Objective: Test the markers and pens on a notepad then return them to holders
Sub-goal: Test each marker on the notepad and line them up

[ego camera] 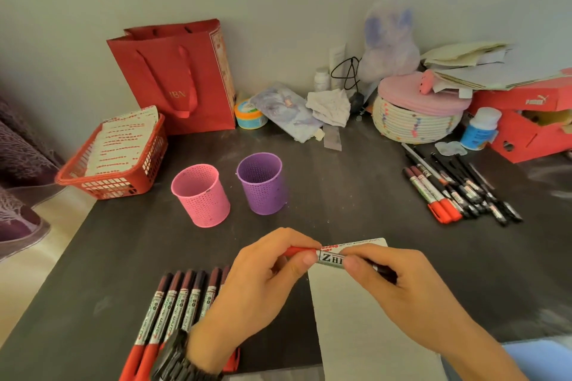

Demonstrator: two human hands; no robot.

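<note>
**Marker half hidden between two hands**

Both hands pinch one red-capped marker (331,258) above the notepad (365,312): left hand (260,284) on the cap end, right hand (399,284) covering its far end. Only "ZH" reads on its label. The left hand hides part of the marker row (176,303).

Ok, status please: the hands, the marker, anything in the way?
Left hand and right hand both pinch one marker, left at its red end. Marker level over the notepad. Pink cup, purple cup empty; nothing blocks them.
</note>
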